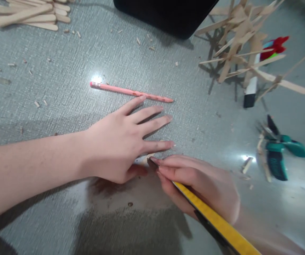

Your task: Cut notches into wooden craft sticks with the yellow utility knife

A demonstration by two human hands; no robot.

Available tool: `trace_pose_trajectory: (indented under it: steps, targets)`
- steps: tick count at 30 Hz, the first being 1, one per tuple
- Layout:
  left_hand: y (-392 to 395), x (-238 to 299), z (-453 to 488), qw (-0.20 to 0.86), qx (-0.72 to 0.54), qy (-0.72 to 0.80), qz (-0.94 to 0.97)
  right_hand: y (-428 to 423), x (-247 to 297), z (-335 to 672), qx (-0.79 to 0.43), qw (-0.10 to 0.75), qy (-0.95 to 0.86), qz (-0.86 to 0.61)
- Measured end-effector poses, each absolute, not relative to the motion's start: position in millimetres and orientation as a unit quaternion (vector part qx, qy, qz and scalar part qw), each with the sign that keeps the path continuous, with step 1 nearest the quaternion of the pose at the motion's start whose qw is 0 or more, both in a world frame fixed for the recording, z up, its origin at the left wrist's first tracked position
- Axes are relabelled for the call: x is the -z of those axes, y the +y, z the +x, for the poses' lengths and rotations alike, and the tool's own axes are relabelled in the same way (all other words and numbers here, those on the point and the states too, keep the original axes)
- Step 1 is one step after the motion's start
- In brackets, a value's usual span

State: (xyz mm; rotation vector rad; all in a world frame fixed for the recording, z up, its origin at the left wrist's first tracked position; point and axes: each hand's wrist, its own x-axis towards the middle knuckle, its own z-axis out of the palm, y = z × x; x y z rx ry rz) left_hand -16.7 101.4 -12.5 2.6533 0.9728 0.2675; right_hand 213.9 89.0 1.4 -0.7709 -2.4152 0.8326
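Note:
My left hand [127, 136] lies palm down on the table with its fingers spread. Part of a pale wooden stick [148, 157] shows between its thumb and index finger; the palm hides the rest. A yellow craft knife [211, 212] is gripped in my right hand [202, 184], fingers closed near the blade. Its blade tip [151, 163] meets the stick close to my left thumb. Just beyond my left fingers is a pink pencil [126, 91] with an eraser end; the little finger touches or nearly touches it.
Craft sticks [30, 16] are heaped at the far left. A black object [165, 16] stands at the back. On the right are a glued stick structure [240, 46], a white marker-like item [250, 88] and green-handled pliers [276, 159]. Wood scraps dot the grey table [62, 63].

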Motion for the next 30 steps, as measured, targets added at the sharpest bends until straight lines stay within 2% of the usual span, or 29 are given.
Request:
trace_pose_trajectory:
  steps: [10,19,30]
  targets:
    - [102.4,9.6,-15.7,0.176,-0.064,0.351,0.918,89.7,-5.3,213.7,-0.356,0.219,-0.868,-0.270]
    - [101.1,11.0,-15.1,0.164,-0.069,0.352,0.919,92.0,-3.5,215.8,-0.293,0.228,-0.883,-0.285]
    - [101.7,12.5,-15.2,0.171,-0.064,0.350,0.919,89.0,-4.8,214.2,-0.300,0.226,-0.882,-0.284]
